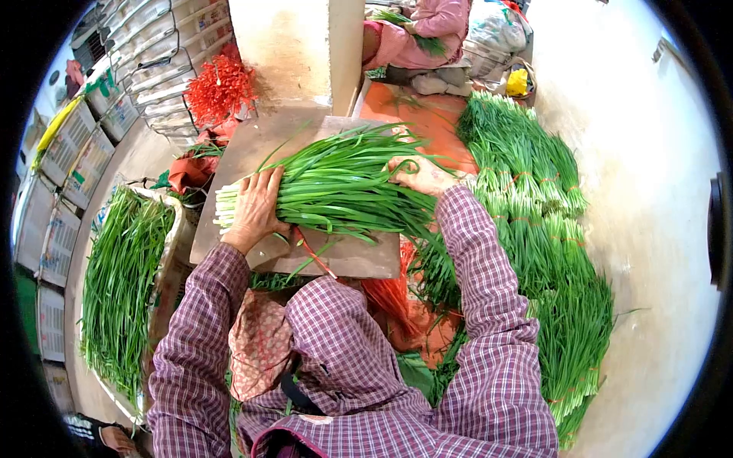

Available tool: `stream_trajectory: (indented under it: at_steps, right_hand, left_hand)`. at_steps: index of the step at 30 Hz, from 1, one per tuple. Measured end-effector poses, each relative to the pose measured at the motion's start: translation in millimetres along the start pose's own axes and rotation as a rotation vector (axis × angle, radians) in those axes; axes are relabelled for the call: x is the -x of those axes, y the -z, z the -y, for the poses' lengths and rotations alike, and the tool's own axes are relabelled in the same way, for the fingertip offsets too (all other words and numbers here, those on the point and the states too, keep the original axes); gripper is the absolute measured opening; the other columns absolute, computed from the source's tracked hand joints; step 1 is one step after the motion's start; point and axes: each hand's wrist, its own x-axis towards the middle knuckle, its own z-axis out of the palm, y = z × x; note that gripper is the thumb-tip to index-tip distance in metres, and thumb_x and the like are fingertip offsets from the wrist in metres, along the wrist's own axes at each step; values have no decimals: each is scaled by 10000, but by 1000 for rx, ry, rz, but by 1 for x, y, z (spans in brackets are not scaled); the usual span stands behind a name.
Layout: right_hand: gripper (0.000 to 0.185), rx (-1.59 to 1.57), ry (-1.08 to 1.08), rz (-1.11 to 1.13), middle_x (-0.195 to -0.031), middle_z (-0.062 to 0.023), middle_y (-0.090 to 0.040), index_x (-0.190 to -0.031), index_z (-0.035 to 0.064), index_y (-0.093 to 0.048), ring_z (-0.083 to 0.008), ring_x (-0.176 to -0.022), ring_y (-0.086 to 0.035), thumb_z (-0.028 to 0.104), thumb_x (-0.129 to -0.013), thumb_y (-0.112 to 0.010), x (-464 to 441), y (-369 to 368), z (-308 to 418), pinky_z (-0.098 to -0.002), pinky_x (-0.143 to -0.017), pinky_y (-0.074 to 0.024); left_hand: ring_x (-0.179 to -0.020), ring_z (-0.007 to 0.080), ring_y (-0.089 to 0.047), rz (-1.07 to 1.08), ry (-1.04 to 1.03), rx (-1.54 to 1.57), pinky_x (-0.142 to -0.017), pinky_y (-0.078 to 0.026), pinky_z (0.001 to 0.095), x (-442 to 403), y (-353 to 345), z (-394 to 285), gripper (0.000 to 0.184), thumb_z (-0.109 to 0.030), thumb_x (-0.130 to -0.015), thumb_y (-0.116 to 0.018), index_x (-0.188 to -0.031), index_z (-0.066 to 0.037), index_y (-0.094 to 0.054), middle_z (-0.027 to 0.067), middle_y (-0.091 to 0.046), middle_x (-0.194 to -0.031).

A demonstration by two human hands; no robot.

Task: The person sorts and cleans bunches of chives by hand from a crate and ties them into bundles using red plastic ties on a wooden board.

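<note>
Left hand spread over the stems, right fingers drawn together at the leaves

My left hand (pixel 258 208) presses down on the long green leafy bundle with pale cut stems (pixel 343 183), its fingers spread across the stem end. My right hand (pixel 422 175) is at the leafy end, on the far side, fingers bent and drawn together at a few narrow blades; I cannot tell exactly which ones they pinch.

The bundle lies crosswise on the flat brown board (pixel 359 258). Its pale ends stop just inside the board's left edge, while the leaf tips run out past the right edge. The widest bare strip I see is on my side, between bundle and near edge, partly crossed by a thin red strip (pixel 317 254) that comes out near my left wrist.

Off the right side, tied green bundles (pixel 565 305) are piled close against the pale wall (pixel 637 229). To the left, the white-rimmed crate (pixel 181 229) full of green leaves stands near the board. Beyond the far edge rises a cream pillar (pixel 286 53).
</note>
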Motion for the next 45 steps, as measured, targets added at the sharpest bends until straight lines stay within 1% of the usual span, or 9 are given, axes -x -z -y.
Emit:
stream_trajectory:
  at_steps: [5,13,14,19,34,38,41,44,45]
  right_hand:
    - [329,333,55,-214,-1009,-158,-700,-1126,40,-649,-301,-913,-648,216,-851,-613,-13,-16,-7,-375,-856,-488]
    - [219,42,75,-82,-937,-87,-692,-1000,93,-714,-159,-871,-606,194,-838,-606,-10,-19,18,-329,-810,-465]
    - [249,107,-121,-1,-972,-113,-696,-1025,86,-710,-194,-912,-626,210,-833,-609,-4,-12,30,-340,-853,-473]
    - [318,523,-78,-92,-1037,-197,-677,-1054,57,-688,-336,-1003,-630,262,-836,-582,-8,-15,49,-418,-898,-489]
    - [137,833,97,-201,-806,-146,-695,-811,143,-729,-338,-796,-670,238,-753,-649,-28,-37,54,-443,-728,-518]
    - [127,817,106,-382,-785,-147,-688,-762,135,-713,-348,-777,-665,246,-760,-650,-25,-50,50,-453,-698,-515]
    - [168,618,64,-756,-803,-119,-695,-808,120,-701,-350,-765,-659,272,-786,-632,-23,-55,31,-455,-685,-512]
    - [170,418,49,-907,-764,-90,-675,-840,120,-693,-271,-726,-652,285,-803,-671,-15,-20,-2,-400,-672,-504]
    - [144,384,132,-889,-773,-84,-659,-855,105,-685,-247,-721,-635,243,-815,-676,-10,-9,4,-379,-677,-498]
  left_hand:
    - [-1176,326,-497,-31,-16,24,-1005,-383,447,1,0,0,1116,-295,-415,-886,-1369,3,-391,160,-514,-1256]
    - [-1183,344,-480,-19,1,26,-994,-378,444,2,-1,1,1157,-321,-387,-891,-1374,-5,-377,161,-498,-1262]
    - [-1183,344,-480,-19,17,21,-994,-378,444,2,-1,1,1157,-321,-387,-891,-1374,-5,-377,161,-498,-1262]
    - [-1172,341,-483,-59,-24,20,-1007,-375,425,4,0,1,1136,-324,-394,-878,-1364,4,-385,169,-490,-1268]
    - [-1163,300,-486,-36,-2,-85,-1020,-357,427,7,-2,2,1160,-420,-411,-871,-1375,-1,-380,136,-500,-1220]
    - [-1122,285,-502,-32,2,-68,-988,-376,440,6,-5,3,1113,-422,-444,-897,-1358,-16,-408,129,-515,-1172]
    - [-1115,285,-505,7,14,-43,-990,-374,447,5,-3,2,1104,-431,-449,-896,-1351,-16,-415,128,-519,-1154]
    - [-1110,284,-506,21,23,-49,-991,-375,444,4,-8,3,1095,-432,-452,-897,-1347,-16,-421,127,-523,-1141]
    - [-1118,286,-506,-21,23,-78,-991,-373,442,3,-16,4,963,-398,-552,-826,-1344,-21,-427,129,-529,-1152]
